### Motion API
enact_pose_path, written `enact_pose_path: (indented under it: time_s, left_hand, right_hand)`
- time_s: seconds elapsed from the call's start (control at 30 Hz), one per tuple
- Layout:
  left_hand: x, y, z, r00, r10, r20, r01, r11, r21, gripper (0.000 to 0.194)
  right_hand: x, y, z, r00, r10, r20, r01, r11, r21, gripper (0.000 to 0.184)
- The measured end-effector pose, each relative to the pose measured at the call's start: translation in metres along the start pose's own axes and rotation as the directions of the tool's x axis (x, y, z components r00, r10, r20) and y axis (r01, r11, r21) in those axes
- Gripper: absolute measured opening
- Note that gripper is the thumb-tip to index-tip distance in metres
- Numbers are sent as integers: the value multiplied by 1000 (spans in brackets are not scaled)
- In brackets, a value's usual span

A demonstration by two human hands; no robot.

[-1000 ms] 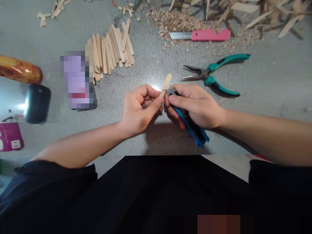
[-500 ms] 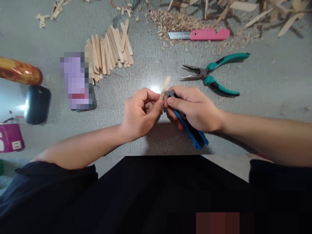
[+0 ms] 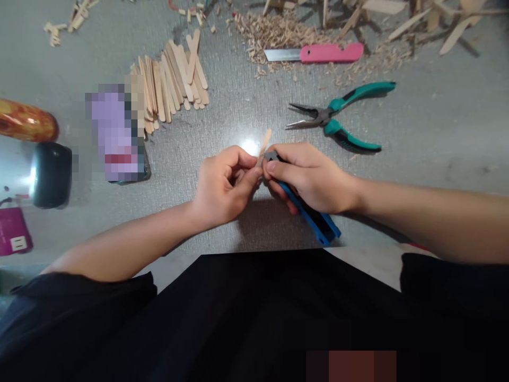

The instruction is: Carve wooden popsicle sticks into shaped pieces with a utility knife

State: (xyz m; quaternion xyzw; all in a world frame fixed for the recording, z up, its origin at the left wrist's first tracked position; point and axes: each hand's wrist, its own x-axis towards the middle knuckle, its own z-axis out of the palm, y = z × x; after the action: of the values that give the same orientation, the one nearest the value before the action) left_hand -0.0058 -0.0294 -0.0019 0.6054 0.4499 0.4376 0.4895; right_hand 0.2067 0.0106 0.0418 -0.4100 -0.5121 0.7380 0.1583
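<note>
Between thumb and fingertips, my left hand [image 3: 226, 185] pinches a light wooden craft stick [image 3: 266, 140], which points up and slightly right. My right hand [image 3: 308, 175] is wrapped round a blue and black utility knife [image 3: 326, 228]. The grey metal front of the knife lies against or very near the right side of the stick; my fingers hide its blade. Both hands are close together above the grey table, nearly touching. Green-handled needle-nose pliers [image 3: 324, 116] lie with jaws apart, just beyond my right hand.
A bunch of craft sticks [image 3: 167, 85] lies beside a blurred phone [image 3: 115, 132]. A pink cutter knife [image 3: 332, 53] with its blade out borders a heap of wood shavings [image 3: 278, 32]. At the left are a dark case [image 3: 51, 175] and a purple box [image 3: 14, 231].
The view has shifted, so the table items sit further left. The stick's tip stands slightly lower and the stick looks narrower. Both hands keep their holds.
</note>
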Motion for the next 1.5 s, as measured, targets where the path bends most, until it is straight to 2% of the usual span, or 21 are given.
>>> enact_pose_path:
  time_s: [0.17, 0.37, 0.57, 0.7, 0.87, 1.13, 1.3, 1.5]
  left_hand:
    - [6, 4, 1, 998, -64, 14, 66, 985, -157, 44]
    - [10, 7, 1, 991, -132, 16, 131, 959, -252, 48]
    - [11, 12, 1, 987, -159, 30, 162, 947, -278, 46]
    - [9, 12, 3, 984, -176, 15, 174, 949, -261, 49]
    - [7, 11, 6, 983, -186, -6, 174, 932, -319, 45]
    - [8, 13, 7, 975, -218, -37, 191, 916, -352, 40]
    - [6, 11, 7, 983, -180, -35, 160, 932, -324, 34]
    - [1, 8, 9, 984, -158, -78, 140, 969, -201, 35]
  right_hand:
    - [1, 1, -4, 998, -42, 55, 40, 999, 34, 33]
    - [7, 8, -11, 984, -109, 144, 87, 985, 149, 26]
    - [10, 15, -13, 963, -192, 190, 142, 958, 251, 25]
    - [11, 19, -13, 957, -217, 191, 159, 947, 280, 31]
    - [11, 19, -13, 962, -232, 146, 183, 940, 288, 30]
    - [8, 14, -8, 979, -187, 82, 170, 968, 184, 26]
    - [7, 14, -6, 983, -174, 52, 165, 976, 146, 26]
    - [5, 9, -2, 992, -129, -2, 128, 986, 107, 28]
